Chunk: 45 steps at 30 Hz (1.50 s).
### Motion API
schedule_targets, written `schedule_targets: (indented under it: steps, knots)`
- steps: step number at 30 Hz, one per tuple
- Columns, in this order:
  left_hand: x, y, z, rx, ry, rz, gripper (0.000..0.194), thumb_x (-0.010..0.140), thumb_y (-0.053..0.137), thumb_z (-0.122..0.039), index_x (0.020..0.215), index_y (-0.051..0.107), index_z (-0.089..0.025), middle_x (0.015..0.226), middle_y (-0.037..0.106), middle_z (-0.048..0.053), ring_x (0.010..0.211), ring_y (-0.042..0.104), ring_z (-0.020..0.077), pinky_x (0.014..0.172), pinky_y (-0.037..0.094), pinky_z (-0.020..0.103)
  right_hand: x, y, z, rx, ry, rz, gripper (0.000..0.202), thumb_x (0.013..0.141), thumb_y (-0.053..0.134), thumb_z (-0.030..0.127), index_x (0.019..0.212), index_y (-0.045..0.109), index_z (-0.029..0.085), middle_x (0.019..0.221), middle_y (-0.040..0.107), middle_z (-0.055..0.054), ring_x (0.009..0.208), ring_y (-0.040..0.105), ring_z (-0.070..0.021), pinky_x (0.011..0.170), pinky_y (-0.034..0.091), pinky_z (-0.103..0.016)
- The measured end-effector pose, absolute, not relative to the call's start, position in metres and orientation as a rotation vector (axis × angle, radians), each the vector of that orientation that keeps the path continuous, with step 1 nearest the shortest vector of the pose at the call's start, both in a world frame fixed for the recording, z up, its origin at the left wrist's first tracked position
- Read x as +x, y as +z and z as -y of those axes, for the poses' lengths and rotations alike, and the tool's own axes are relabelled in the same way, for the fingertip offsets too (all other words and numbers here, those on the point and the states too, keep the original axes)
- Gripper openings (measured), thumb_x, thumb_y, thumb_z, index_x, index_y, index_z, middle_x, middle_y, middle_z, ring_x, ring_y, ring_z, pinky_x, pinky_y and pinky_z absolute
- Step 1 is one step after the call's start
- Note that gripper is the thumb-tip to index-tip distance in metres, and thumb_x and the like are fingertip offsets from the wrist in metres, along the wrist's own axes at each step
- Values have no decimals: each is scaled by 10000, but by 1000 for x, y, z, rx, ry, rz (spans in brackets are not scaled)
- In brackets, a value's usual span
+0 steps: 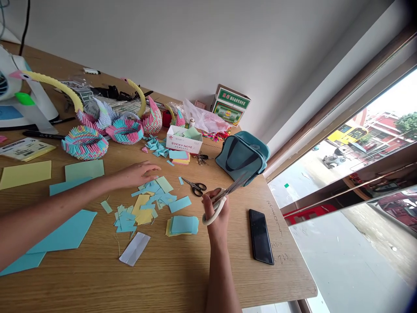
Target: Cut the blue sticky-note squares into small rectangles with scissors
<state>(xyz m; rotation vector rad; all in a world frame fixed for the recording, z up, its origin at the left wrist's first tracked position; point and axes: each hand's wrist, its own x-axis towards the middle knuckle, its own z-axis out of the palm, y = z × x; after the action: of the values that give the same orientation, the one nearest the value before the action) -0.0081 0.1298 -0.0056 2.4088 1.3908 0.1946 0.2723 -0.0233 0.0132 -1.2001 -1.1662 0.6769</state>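
Observation:
My right hand is wrapped round the white handles of a pair of scissors, whose blades point up and to the right, towards the teal bag. My left hand reaches over the pile of cut paper pieces, fingers stretched out and nothing visible in them. Blue, green and yellow slips make up that pile. Closer to me lies a neat stack of small blue and yellow papers. A folded white paper rests left of the stack. Black-handled scissors lie between my hands.
Folded-paper swans and bowls stand at the back left. Behind my left hand is a sticky note box. A teal bag and a black phone are on the right, near the table edge. Large blue sheets lie left.

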Motion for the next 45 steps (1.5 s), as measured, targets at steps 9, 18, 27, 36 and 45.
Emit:
schedule_targets:
  steps: [9, 18, 27, 36, 45]
  knots:
    - [24, -13, -82, 2470, -175, -1386, 1178, 666, 770, -640, 1591, 217, -165, 1631, 253, 225, 1486, 227, 401, 1164, 239, 465, 273, 16, 24, -1207, 728, 1148, 232, 895, 659, 363, 914, 476, 223, 813, 591, 16, 717, 561, -140, 687, 443, -297]
    - [33, 3, -102, 2566, -153, -1170, 358, 786, 744, -393, 1027, 630, -154, 1206, 537, 115, 1147, 490, 276, 929, 390, 310, 274, 7, 17, -1214, 685, 1100, 280, 857, 682, 406, 895, 471, 225, 769, 595, 30, 671, 558, -133, 644, 436, -285]
    - [-7, -2, -77, 2413, -269, -1067, 1304, 440, 925, -467, 1578, 303, -327, 1679, 222, 149, 1525, 205, 400, 1182, 250, 504, 274, 9, 20, -1244, 692, 1117, 279, 854, 683, 403, 893, 480, 217, 777, 613, 22, 663, 564, -128, 623, 435, -276]
    - [-21, -8, -76, 2424, -194, -945, 1317, 401, 954, -401, 1565, 342, -313, 1669, 260, 143, 1533, 199, 381, 1207, 194, 497, 276, 15, 23, -1266, 728, 1123, 258, 873, 679, 366, 932, 476, 217, 816, 617, 21, 703, 574, -131, 664, 449, -280]
    - [-2, -3, -90, 2556, -181, -907, 721, 766, 758, -240, 1444, 515, -201, 1458, 525, 131, 1353, 435, 281, 1128, 335, 355, 277, 7, 20, -1270, 752, 1138, 289, 864, 684, 412, 905, 477, 214, 791, 602, 17, 686, 563, -130, 640, 453, -275]
